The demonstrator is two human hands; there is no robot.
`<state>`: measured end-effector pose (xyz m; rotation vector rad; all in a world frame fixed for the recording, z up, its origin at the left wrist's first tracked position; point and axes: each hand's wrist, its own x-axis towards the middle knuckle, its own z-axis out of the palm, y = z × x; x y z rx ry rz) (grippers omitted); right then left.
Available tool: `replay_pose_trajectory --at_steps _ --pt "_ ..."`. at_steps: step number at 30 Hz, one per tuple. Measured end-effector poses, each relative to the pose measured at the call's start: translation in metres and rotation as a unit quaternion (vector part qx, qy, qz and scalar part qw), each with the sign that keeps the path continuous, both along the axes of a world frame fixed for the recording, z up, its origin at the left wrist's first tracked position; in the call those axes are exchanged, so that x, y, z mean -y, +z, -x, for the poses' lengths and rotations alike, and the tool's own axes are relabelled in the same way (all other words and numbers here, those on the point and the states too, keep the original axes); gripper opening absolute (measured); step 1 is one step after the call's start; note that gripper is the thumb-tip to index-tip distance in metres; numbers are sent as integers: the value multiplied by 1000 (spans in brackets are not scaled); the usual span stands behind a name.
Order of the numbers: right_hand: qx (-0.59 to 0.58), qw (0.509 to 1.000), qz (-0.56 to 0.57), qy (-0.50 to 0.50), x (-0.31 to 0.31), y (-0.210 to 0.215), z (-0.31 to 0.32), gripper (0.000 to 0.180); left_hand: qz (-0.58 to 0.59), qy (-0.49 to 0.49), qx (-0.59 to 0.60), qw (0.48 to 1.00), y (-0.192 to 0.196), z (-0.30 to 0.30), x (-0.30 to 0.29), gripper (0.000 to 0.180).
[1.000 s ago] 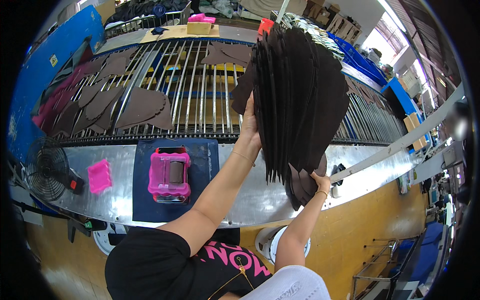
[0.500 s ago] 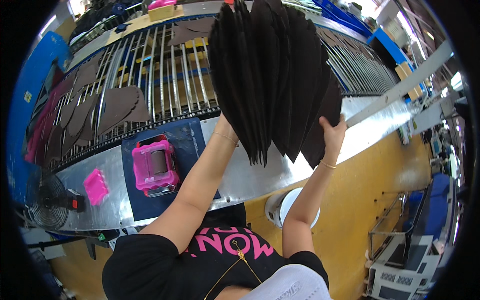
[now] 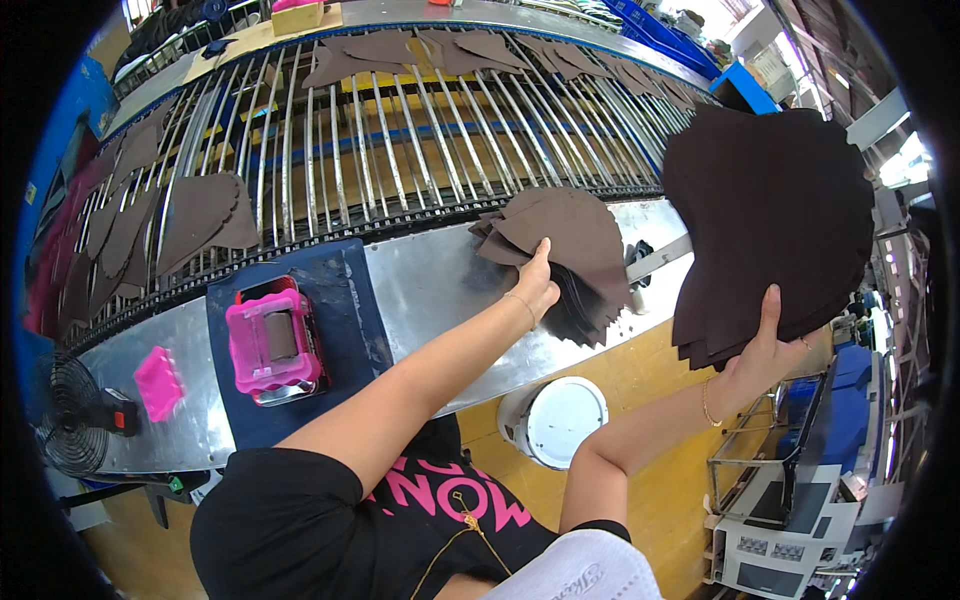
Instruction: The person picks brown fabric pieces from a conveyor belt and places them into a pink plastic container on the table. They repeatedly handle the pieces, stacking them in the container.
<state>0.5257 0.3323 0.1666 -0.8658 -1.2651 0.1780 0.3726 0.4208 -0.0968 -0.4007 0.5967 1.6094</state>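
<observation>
My right hand [image 3: 768, 350] grips the lower edge of a thick stack of dark brown cut pieces [image 3: 770, 220], with the thumb on top. The stack is held up at the right, and its outer edge is scalloped. Over the metal table, my left hand [image 3: 538, 285] is closed on a second, fanned bunch of brown cut pieces [image 3: 570, 230], thumb above and fingers hidden below. A pink-framed box with a dark roll [image 3: 270, 340] sits to the left on a dark blue mat [image 3: 345, 300]. A pink tray-like piece [image 3: 159, 384] lies farther left.
A rack of metal rods [image 3: 400, 140] runs along the far side, with loose brown pieces [image 3: 210, 215] lying on it. A black fan [image 3: 75, 415] stands at the left end of the metal table [image 3: 420, 320]. A white lidded bucket [image 3: 560, 420] is on the yellow floor.
The one large fanned bundle is now parted into two. My right hand has carried its stack to the right, while my left hand has lowered the other bunch toward the table.
</observation>
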Motion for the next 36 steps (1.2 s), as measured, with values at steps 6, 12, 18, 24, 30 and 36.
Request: replay_pose_trajectory --at_steps 6,12,18,24,30,36 --pt "-103 967 155 176 -49 -35 12 60 -55 -93 -30 994 8 26 -2 34" --pt "264 851 452 -39 -124 -170 23 60 20 -262 -312 913 7 -22 123 63" --pt "520 790 282 -165 -128 -235 25 31 -236 -531 -307 754 80 77 249 58" --pt "501 769 336 -213 -99 -205 74 48 -245 -502 -313 768 125 190 338 52" --pt "520 761 298 -247 -114 -224 66 55 -239 -370 -385 811 156 247 412 55" --pt "393 874 260 -119 -54 -134 150 23 -185 -207 -530 801 173 298 458 51"
